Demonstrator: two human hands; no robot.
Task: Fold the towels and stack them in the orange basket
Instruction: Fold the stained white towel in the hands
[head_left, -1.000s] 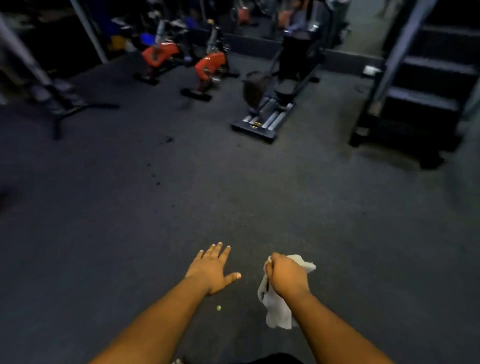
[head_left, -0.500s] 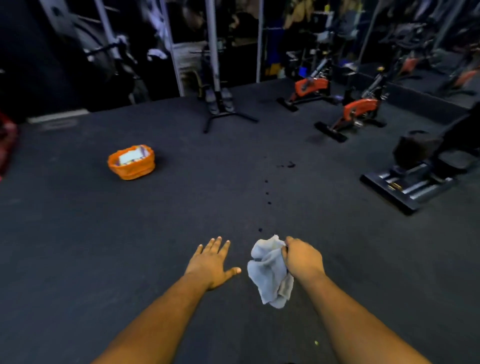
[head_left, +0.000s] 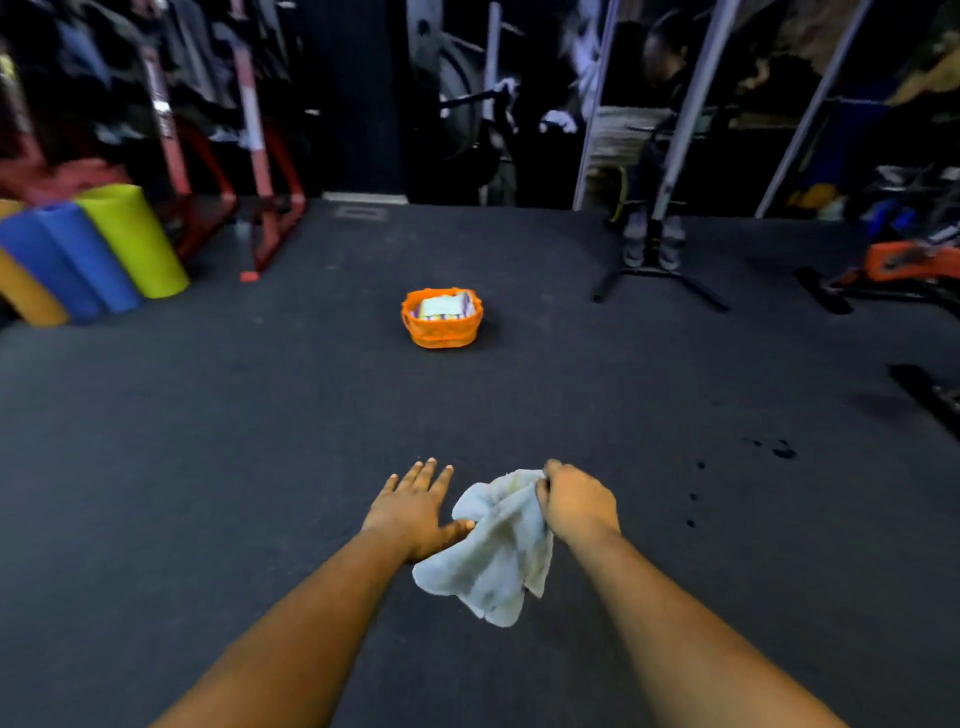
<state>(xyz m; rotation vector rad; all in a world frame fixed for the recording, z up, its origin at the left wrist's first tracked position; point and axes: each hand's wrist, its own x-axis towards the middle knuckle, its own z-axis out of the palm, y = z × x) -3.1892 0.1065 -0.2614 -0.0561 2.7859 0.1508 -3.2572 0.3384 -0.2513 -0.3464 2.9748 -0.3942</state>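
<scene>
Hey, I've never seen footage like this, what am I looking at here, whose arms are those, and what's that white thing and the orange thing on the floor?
There is no machine here. The picture comes from a wide-angle camera worn on a person's head, looking forward and down, so the two bare arms reaching in from the bottom are that person's own.

The right hand grips a crumpled white towel by its upper edge, and the rest of the cloth hangs down unfolded. The left hand is open with straight fingers, its thumb right at the towel's edge.

Farther ahead, on the dark gym floor, stands the orange basket, with some folded cloths already inside. At the left lie rolled mats in yellow, blue and orange, and exercise gear stands around the edges.
</scene>
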